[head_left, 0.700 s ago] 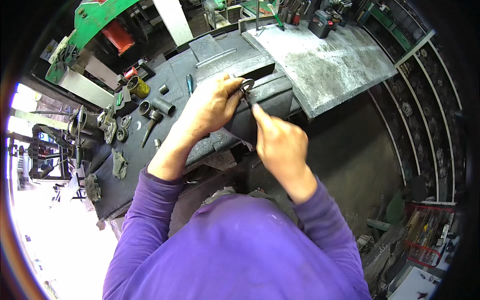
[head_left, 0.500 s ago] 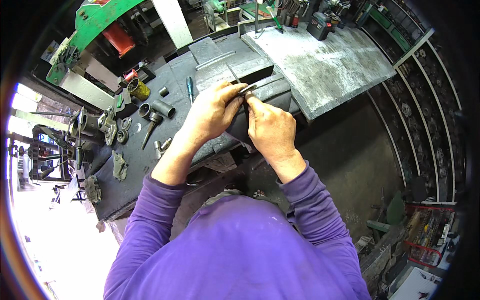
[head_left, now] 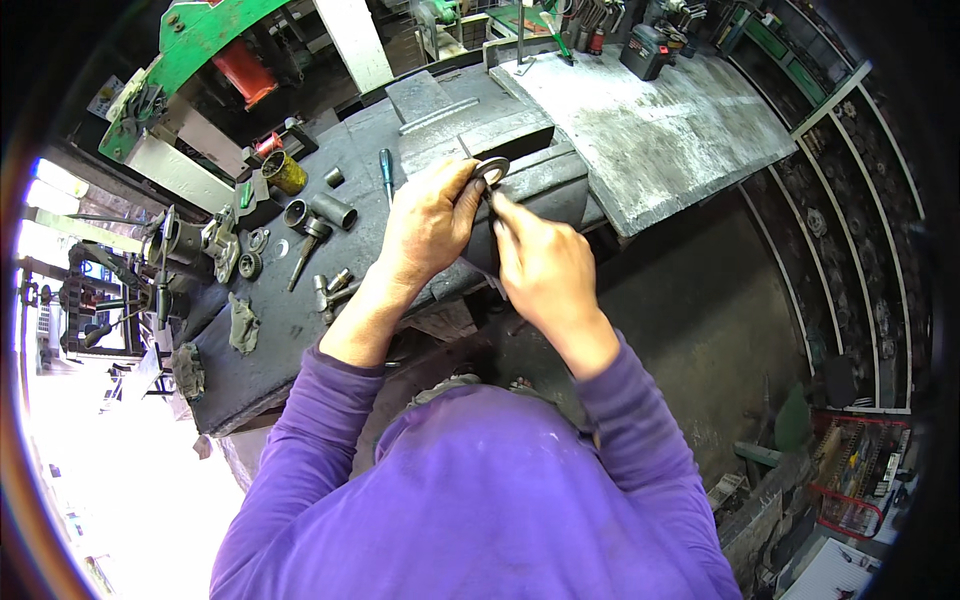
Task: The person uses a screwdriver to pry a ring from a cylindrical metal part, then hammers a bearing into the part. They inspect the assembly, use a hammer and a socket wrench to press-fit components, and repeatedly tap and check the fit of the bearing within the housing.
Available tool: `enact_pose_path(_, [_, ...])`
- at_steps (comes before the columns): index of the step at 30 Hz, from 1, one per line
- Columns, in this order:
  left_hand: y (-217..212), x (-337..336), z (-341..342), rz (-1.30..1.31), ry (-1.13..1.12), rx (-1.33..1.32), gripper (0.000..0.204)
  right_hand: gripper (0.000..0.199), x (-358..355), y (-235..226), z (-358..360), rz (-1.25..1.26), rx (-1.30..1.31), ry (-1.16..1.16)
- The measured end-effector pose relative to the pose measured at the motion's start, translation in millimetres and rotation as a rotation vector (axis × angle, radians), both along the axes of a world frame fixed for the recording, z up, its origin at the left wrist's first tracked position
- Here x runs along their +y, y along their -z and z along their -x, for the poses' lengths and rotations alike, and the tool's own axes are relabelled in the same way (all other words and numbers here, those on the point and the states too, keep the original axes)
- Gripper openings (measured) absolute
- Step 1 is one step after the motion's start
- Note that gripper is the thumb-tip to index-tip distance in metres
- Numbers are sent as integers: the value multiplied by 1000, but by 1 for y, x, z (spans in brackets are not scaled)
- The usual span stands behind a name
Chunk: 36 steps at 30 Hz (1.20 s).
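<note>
Between the finger and thumb of my left hand [head_left: 428, 218] is a round metal ring [head_left: 499, 165], dark at the rim and paler inside, tilted so its opening shows. A thin rod [head_left: 464, 147] sticks out just beyond those fingers; whether they hold it I cannot tell. My right hand [head_left: 550, 260] is closed, its fingertips close beneath the ring. Whatever is in those fingertips is hidden. Both hands are above the near edge of a large grey bench vise [head_left: 555, 178].
On the dark workbench [head_left: 265, 345] to the left lie a blue-handled screwdriver [head_left: 387, 178], a metal tube [head_left: 333, 210], a yellow can [head_left: 284, 174], a hammer [head_left: 326, 297] and a rag [head_left: 243, 324]. A metal plate [head_left: 660, 140] spans the far right. Curved shelves [head_left: 830, 220] stand beyond.
The ring has turned from nearly edge-on to showing its open face. My right hand has shifted slightly down from the ring and rolled, its fingers now more stretched along it.
</note>
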<state>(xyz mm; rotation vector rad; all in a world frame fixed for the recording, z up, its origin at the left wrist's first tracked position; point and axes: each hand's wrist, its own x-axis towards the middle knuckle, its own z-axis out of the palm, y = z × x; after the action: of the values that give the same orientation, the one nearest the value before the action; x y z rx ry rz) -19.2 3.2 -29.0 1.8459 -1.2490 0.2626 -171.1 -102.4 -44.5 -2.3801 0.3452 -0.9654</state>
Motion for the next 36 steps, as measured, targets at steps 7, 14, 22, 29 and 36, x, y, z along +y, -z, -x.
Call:
enact_pose_path(7, [-7, 3, -1, -4, 12, -28, 17, 28, 2, -10, 1, 237, 92, 111])
enact_pose_path(14, [-9, 3, -2, -26, 33, -38, 20, 31, 8, -40, 21, 147, 350, 113])
enact_pose_path(22, [-12, 0, -6, -30, 44, -46, 20, 29, 9, -21, 18, 113, 244, 86])
enact_pose_path(29, [-15, 1, -3, -107, 22, -40, 20, 30, 8, -34, 13, 244, 237, 107])
enact_pose_path(36, [-20, 0, -6, -155, 65, -26, 22, 26, 5, -38, 0, 312, 147, 144])
